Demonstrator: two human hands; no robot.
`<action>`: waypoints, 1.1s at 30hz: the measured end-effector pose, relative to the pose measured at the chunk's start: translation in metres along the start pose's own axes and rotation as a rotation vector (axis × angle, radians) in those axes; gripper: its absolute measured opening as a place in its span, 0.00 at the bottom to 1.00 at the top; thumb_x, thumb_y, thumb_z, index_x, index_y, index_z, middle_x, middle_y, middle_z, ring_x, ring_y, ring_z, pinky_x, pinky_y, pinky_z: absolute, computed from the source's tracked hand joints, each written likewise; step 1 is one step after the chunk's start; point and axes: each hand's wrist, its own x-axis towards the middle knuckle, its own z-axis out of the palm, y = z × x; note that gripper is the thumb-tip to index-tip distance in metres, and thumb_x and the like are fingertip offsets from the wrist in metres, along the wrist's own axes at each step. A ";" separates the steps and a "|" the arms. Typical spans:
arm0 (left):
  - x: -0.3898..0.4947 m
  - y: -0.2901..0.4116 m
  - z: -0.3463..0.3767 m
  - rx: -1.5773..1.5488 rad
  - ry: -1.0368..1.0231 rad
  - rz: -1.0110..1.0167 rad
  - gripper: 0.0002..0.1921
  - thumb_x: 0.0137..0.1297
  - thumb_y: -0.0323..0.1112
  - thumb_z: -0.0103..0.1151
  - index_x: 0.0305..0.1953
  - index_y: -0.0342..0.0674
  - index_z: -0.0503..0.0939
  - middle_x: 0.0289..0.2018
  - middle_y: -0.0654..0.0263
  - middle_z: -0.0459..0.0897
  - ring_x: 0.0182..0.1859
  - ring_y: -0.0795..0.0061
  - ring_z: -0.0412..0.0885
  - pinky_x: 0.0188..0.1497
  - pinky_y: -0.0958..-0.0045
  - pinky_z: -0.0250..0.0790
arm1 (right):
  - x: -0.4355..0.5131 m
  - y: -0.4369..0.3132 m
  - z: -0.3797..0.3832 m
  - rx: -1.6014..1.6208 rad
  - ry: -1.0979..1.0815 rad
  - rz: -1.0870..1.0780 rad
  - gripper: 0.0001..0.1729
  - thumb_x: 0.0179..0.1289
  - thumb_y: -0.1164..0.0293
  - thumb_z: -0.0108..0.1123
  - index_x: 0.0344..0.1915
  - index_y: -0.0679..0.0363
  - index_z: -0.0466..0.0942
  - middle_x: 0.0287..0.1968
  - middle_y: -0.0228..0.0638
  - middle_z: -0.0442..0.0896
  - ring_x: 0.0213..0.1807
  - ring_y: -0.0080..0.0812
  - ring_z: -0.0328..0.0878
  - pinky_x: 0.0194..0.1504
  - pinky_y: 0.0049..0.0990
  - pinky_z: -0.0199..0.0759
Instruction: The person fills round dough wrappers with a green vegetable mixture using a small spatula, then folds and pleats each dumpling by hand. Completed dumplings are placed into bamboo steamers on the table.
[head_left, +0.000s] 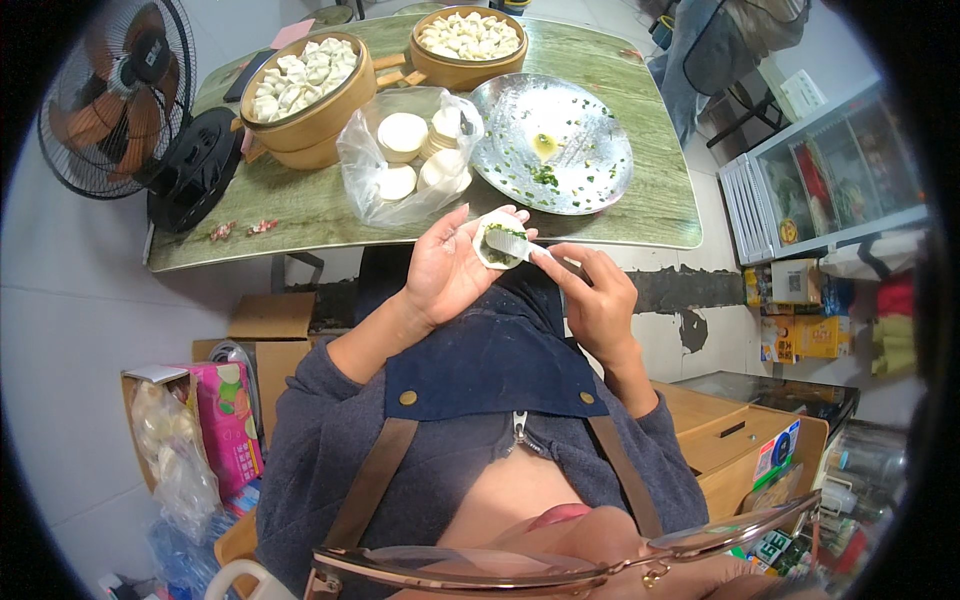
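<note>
My left hand (454, 266) is palm up near the table's front edge, with a round dough wrapper (489, 253) lying on its fingers. Green chopped filling (498, 257) sits on the wrapper. In my right hand (596, 289) is a pale flat spatula (511, 244), its blade against the filling. Beyond my hands stands a wide metal bowl (577, 139) with scraps of chopped greens. Left of it, an open plastic bag (360, 184) holds stacks of round wrappers (401, 135). Two bamboo steamers (300, 142) (469, 73) farther back are full of folded dumplings (307, 75).
A black fan (199, 169) stands at the table's (300, 232) left end. Another person's legs (679, 67) are beyond the far right corner. A glass-fronted cabinet (832, 165) is to the right; a wooden cabinet (720, 420) and cardboard boxes (274, 315) flank me.
</note>
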 end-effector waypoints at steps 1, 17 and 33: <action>0.000 0.000 0.000 0.015 -0.005 0.002 0.34 0.80 0.48 0.33 0.72 0.23 0.55 0.71 0.41 0.64 0.74 0.45 0.62 0.79 0.50 0.51 | 0.001 -0.001 0.002 0.011 -0.005 0.020 0.26 0.52 0.79 0.60 0.51 0.44 0.87 0.45 0.26 0.86 0.36 0.31 0.82 0.37 0.28 0.76; 0.007 -0.005 0.006 0.016 -0.028 0.309 0.31 0.79 0.46 0.37 0.72 0.27 0.58 0.69 0.49 0.69 0.74 0.53 0.64 0.76 0.54 0.57 | -0.001 -0.008 0.003 0.615 -0.118 0.585 0.29 0.67 0.87 0.53 0.63 0.52 0.80 0.46 0.37 0.78 0.43 0.28 0.76 0.46 0.22 0.71; 0.011 -0.007 -0.002 0.004 -0.002 0.365 0.31 0.79 0.45 0.38 0.72 0.25 0.57 0.71 0.48 0.66 0.76 0.49 0.59 0.79 0.52 0.53 | 0.000 -0.012 0.011 0.536 -0.163 0.506 0.29 0.67 0.87 0.54 0.64 0.51 0.79 0.48 0.39 0.77 0.48 0.33 0.76 0.50 0.24 0.72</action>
